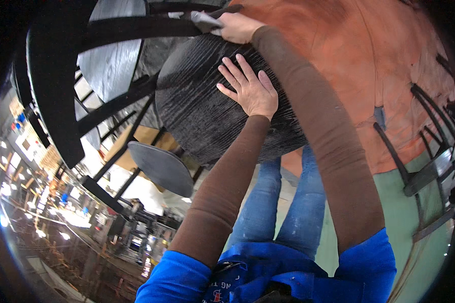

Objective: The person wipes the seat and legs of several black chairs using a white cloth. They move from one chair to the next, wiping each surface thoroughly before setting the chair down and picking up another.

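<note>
A black wooden chair lies in front of me, its round, grained seat [197,101] turned up. My left hand [253,91] rests flat on that seat, fingers spread. Farther out, my right hand [236,28] is closed on a small grey folded sheet [206,21]; whether it is cloth or abrasive paper I cannot tell. The sheet touches the end of a curved black rail [141,30] of the chair. A wide black back piece [55,81] of the chair reaches out to the left.
Orange sheeting [349,65] spreads beyond and to the right, over a green floor [389,212]. More dark chairs stand at the right, one with a visible leg [392,151]. On the left are another grey seat [159,166], a greyish wooden panel [111,65] and a cluttered, brightly lit workshop area.
</note>
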`<state>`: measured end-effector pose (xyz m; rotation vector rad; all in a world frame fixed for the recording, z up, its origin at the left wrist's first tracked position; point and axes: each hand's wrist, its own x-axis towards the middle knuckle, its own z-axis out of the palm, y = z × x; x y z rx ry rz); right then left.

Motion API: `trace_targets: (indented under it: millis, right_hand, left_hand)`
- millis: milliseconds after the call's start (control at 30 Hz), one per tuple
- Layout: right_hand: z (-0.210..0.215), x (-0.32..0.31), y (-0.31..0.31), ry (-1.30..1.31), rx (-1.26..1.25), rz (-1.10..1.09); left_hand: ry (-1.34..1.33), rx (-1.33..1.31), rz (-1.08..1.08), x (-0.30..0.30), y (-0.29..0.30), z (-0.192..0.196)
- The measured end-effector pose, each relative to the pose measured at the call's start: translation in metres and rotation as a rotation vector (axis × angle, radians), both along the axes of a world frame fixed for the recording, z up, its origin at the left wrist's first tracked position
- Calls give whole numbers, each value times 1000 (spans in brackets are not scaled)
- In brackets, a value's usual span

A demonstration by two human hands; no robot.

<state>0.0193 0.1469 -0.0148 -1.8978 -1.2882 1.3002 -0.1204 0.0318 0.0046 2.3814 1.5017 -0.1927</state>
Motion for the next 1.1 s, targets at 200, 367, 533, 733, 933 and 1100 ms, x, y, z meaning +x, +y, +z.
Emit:
trace_targets:
  millis: [200,367,533,733,933,1100]
  right_hand:
    - [-11,3,-85,300,155,-198]
    - [36,-36,-250,264,60,-485]
    - [40,-149,-371,393,-117,-1034]
    - [96,-161,-387,804,-585,-434]
    - [98,-7,-307,798,-402,-383]
    - [110,46,-257,778,-404,-378]
  left_hand:
    - [-37,40,8,-3,3,-3]
    - [-42,24,15,-2,2,-3]
    - [-136,94,34,-4,-2,-6]
    - [-125,37,66,-3,0,-5]
    - [-160,101,112,-6,-5,-7]
    - [-265,134,160,-9,0,-7]
